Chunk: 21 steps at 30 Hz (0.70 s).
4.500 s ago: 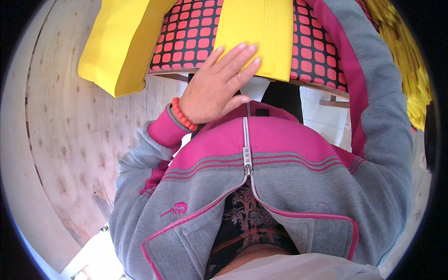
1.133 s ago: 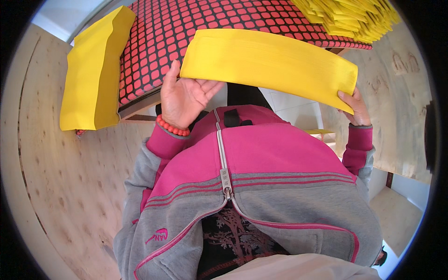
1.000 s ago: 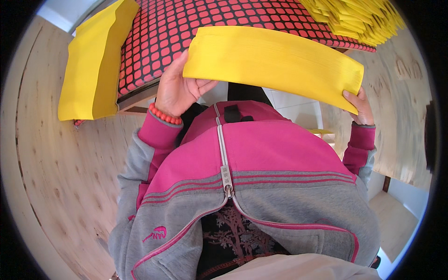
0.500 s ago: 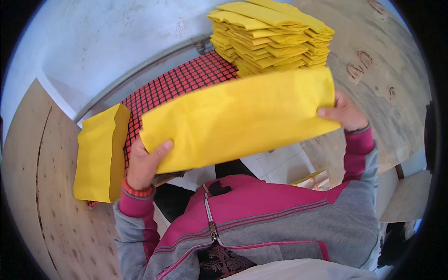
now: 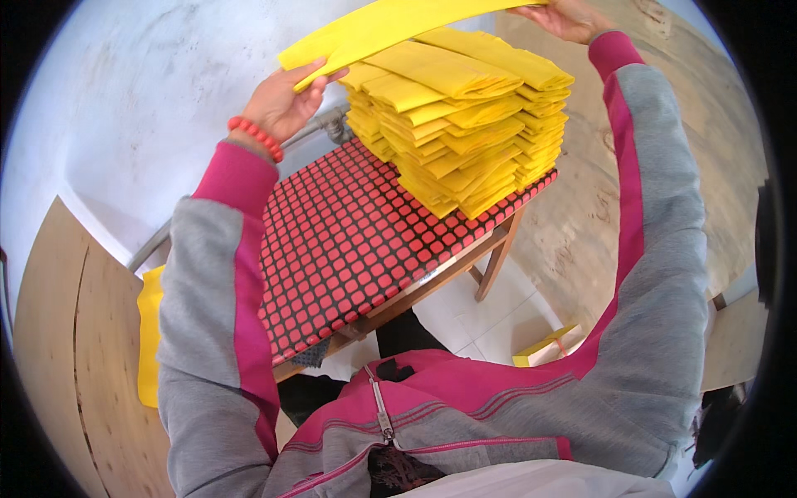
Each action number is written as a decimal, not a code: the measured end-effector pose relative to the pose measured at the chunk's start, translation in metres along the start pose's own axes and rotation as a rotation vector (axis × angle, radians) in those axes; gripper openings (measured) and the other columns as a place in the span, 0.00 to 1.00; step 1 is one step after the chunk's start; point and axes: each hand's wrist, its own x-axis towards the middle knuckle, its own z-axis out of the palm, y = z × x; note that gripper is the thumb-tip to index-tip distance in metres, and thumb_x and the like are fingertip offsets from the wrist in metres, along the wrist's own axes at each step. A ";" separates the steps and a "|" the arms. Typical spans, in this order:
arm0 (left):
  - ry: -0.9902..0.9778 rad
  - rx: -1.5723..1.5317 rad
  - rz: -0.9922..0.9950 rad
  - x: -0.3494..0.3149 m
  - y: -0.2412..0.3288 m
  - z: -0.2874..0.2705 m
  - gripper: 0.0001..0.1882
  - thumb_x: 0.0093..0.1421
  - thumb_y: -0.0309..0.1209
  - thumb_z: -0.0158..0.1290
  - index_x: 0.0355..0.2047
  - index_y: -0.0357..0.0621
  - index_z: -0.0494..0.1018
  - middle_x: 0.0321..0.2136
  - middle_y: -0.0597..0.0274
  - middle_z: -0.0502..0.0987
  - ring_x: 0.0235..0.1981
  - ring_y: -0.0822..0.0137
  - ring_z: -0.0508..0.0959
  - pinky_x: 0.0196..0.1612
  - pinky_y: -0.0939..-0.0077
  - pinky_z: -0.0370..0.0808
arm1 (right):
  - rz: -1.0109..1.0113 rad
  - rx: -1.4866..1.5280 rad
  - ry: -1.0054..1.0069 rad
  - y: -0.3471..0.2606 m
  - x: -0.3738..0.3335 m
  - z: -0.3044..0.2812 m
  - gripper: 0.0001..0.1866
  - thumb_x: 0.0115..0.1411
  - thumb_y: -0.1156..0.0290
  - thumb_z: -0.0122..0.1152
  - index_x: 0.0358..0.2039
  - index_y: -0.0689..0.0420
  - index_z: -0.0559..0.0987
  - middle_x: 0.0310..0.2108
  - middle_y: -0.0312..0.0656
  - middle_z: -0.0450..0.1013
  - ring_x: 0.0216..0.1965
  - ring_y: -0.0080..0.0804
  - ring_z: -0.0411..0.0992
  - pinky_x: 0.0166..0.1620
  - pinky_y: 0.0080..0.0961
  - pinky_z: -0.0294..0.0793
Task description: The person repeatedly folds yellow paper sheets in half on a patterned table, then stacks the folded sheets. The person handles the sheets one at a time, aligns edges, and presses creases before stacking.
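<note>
A long, flat, folded yellow sheet (image 5: 390, 26) stretches between my raised hands, above and just behind the top of a tall stack of similar folded sheets (image 5: 473, 133); whether it is paper or cloth I cannot tell. My left hand (image 5: 286, 104) pinches its left end between thumb and fingers. At its far right end my right hand (image 5: 566, 18) grips the other corner, partly cut off by the picture's top edge. The stack rests at the right end of a table with a red-and-black checked cover (image 5: 349, 241).
Another yellow piece (image 5: 149, 332) shows beside my left sleeve, mostly hidden. Wooden boards (image 5: 50, 332) stand at the left, and a large wooden panel (image 5: 689, 133) is at the right. On the tiled floor lies a yellow-topped bundle (image 5: 548, 344). A pipe (image 5: 311, 126) runs behind the table.
Both hands have carried the yellow sheet up and away from my body, from in front of the stack to above it. More of the red-and-black table cover now shows.
</note>
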 end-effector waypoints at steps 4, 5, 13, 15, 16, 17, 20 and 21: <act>0.020 -0.073 0.024 0.070 -0.018 -0.001 0.16 0.68 0.26 0.54 0.53 0.33 0.65 0.49 0.40 0.76 0.26 0.78 0.80 0.33 0.92 0.83 | -0.038 0.101 0.090 0.018 0.002 -0.031 0.25 0.72 0.58 0.54 0.60 0.64 0.69 0.54 0.50 0.75 0.51 0.35 0.76 0.54 0.31 0.79; 0.042 -0.084 0.028 0.083 -0.024 -0.001 0.16 0.69 0.25 0.53 0.53 0.33 0.65 0.50 0.39 0.76 0.27 0.77 0.80 0.33 0.92 0.83 | -0.035 0.112 0.090 0.020 -0.007 -0.042 0.26 0.72 0.57 0.54 0.60 0.64 0.69 0.53 0.50 0.75 0.49 0.35 0.76 0.53 0.32 0.80; 0.264 -0.140 0.000 0.130 -0.062 0.007 0.13 0.69 0.23 0.51 0.51 0.34 0.65 0.48 0.36 0.78 0.33 0.73 0.81 0.31 0.91 0.82 | -0.055 -0.171 0.522 0.041 -0.101 -0.039 0.29 0.71 0.53 0.55 0.64 0.61 0.67 0.52 0.45 0.76 0.48 0.21 0.77 0.48 0.14 0.78; 0.273 -0.094 -0.003 0.130 -0.062 0.006 0.14 0.68 0.24 0.52 0.51 0.34 0.65 0.48 0.36 0.78 0.34 0.72 0.82 0.32 0.91 0.82 | -0.056 -0.207 0.510 0.050 -0.126 -0.022 0.29 0.71 0.52 0.53 0.63 0.60 0.68 0.53 0.46 0.76 0.48 0.21 0.77 0.49 0.14 0.78; 0.284 -0.084 -0.002 0.129 -0.062 0.005 0.14 0.68 0.24 0.53 0.52 0.34 0.66 0.48 0.37 0.78 0.35 0.72 0.82 0.32 0.91 0.82 | -0.046 -0.213 0.517 0.053 -0.138 -0.015 0.29 0.71 0.51 0.53 0.63 0.60 0.68 0.53 0.45 0.76 0.48 0.21 0.77 0.49 0.14 0.78; 0.263 -0.025 -0.007 0.128 -0.061 0.003 0.15 0.68 0.26 0.53 0.52 0.34 0.66 0.48 0.38 0.79 0.35 0.72 0.82 0.32 0.90 0.82 | -0.043 -0.210 0.508 0.057 -0.148 -0.010 0.28 0.72 0.51 0.53 0.62 0.60 0.69 0.53 0.45 0.76 0.49 0.21 0.77 0.50 0.14 0.77; 0.219 0.111 -0.035 0.124 -0.059 -0.005 0.18 0.68 0.29 0.55 0.54 0.35 0.67 0.48 0.41 0.79 0.36 0.70 0.82 0.33 0.89 0.82 | -0.070 -0.230 0.485 0.064 -0.171 -0.001 0.30 0.72 0.51 0.53 0.64 0.61 0.67 0.53 0.46 0.76 0.49 0.23 0.77 0.50 0.17 0.78; 0.209 0.166 -0.061 0.123 -0.056 -0.008 0.19 0.68 0.31 0.55 0.55 0.36 0.67 0.48 0.42 0.79 0.37 0.69 0.83 0.33 0.88 0.82 | -0.081 -0.223 0.471 0.066 -0.177 0.000 0.30 0.71 0.52 0.53 0.64 0.61 0.66 0.53 0.47 0.76 0.49 0.25 0.77 0.50 0.17 0.78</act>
